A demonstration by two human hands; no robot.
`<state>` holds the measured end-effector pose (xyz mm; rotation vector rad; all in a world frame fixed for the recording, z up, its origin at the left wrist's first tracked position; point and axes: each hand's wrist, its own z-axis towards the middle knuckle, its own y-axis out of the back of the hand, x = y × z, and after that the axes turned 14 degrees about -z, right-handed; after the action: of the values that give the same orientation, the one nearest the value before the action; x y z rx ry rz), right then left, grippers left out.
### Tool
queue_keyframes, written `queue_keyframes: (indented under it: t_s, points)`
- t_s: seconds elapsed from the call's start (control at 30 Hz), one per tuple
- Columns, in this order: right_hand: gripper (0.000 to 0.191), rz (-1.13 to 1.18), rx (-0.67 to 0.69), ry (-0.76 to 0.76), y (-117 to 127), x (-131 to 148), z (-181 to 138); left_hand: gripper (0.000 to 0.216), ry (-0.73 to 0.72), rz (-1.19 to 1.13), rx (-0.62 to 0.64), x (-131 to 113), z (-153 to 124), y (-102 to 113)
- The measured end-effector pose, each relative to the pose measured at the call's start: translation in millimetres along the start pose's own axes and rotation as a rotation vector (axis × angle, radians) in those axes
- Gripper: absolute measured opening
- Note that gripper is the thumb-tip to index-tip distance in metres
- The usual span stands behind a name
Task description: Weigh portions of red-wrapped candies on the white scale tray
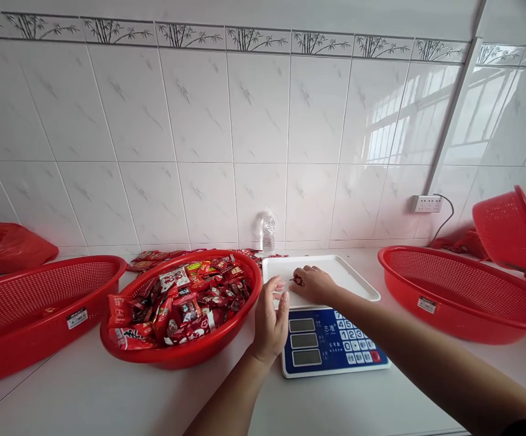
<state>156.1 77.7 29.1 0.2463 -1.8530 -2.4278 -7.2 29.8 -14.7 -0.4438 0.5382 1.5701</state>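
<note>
My right hand (312, 283) rests over the white tray (356, 280) of a blue-faced weighing scale (331, 342), fingers curled round a small red wrapped sweet (297, 280). My left hand (269, 321) hovers beside the tray's left edge, fingers loosely curled with nothing visible in them. Just to its left stands a red basket (226, 339) heaped with red-wrapped sweets (183, 300).
A red mesh basket (26, 327) sits at the far left, another (463, 297) at the right with a tilted red basket (511, 230) above it. A water bottle (268, 233) stands by the tiled wall. A red bag (6, 245) lies at back left; a wall socket (425, 203) at right.
</note>
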Motion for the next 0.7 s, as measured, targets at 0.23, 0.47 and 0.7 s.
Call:
queue_keyframes:
  t_s: [0.23,0.47,0.7]
  points:
    - [0.024,0.046,-0.042,0.080,-7,-3,4,0.033,0.036,-0.004,0.012,-2,-2,0]
    - [0.016,0.102,-0.182,-0.014,-5,-48,10,0.031,0.028,-0.002,0.016,0,-3,1]
    - [0.017,0.057,-0.276,-0.340,9,-168,-18,0.029,-0.002,-0.010,0.022,1,-1,0]
